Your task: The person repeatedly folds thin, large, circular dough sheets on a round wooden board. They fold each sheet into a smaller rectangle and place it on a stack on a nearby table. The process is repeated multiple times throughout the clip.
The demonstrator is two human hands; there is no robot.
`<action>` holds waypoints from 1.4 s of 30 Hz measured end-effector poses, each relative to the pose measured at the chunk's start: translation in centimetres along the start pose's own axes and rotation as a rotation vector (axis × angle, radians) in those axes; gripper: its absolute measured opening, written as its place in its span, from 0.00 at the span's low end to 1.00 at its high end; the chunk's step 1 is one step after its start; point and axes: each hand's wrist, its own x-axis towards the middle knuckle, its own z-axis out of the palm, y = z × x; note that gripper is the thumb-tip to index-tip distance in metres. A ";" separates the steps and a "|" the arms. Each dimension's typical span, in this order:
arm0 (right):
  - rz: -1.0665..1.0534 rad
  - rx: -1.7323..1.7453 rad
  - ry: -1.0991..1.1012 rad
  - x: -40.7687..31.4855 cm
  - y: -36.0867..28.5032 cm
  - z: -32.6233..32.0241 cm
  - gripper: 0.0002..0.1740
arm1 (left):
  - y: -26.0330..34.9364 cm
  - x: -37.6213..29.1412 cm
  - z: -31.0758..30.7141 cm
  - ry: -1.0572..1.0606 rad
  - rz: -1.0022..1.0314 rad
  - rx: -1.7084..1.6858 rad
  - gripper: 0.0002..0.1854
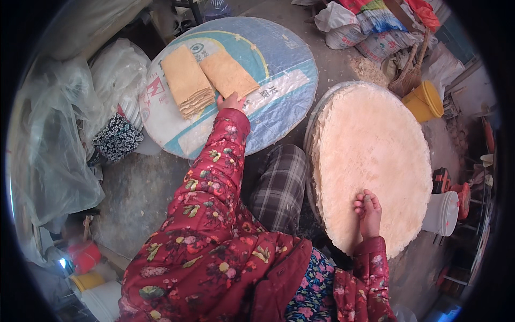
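My left hand is at the near end of a folded tan flatbread, its fingers against the edge; whether it grips it I cannot tell. Beside that lies a stack of folded flatbreads, partly touching it. Both rest on a round board covered with printed woven plastic. At the right, my right hand is over the lower part of a tall stack of large round thin flatbreads, fingers curled and fingertips together. Nothing is plainly seen in it, though a thin edge could be hidden.
A yellow bucket and a straw broom stand beyond the round stack, with filled sacks behind. A white bucket is at its right. Clear plastic sheeting and a dark floral cloth are at the left.
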 end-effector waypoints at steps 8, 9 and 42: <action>-0.003 -0.009 0.022 0.2 0.0 -0.3 0.11 | 1.1 0.8 2.7 0.144 0.055 -0.256 0.38; -0.009 -0.004 0.020 0.2 0.1 -0.4 0.11 | 1.0 0.6 3.1 0.178 0.070 -0.303 0.43; -0.376 -0.561 -0.044 -6.8 1.8 -1.1 0.18 | 1.1 -26.8 -0.8 -0.815 -0.296 0.370 0.16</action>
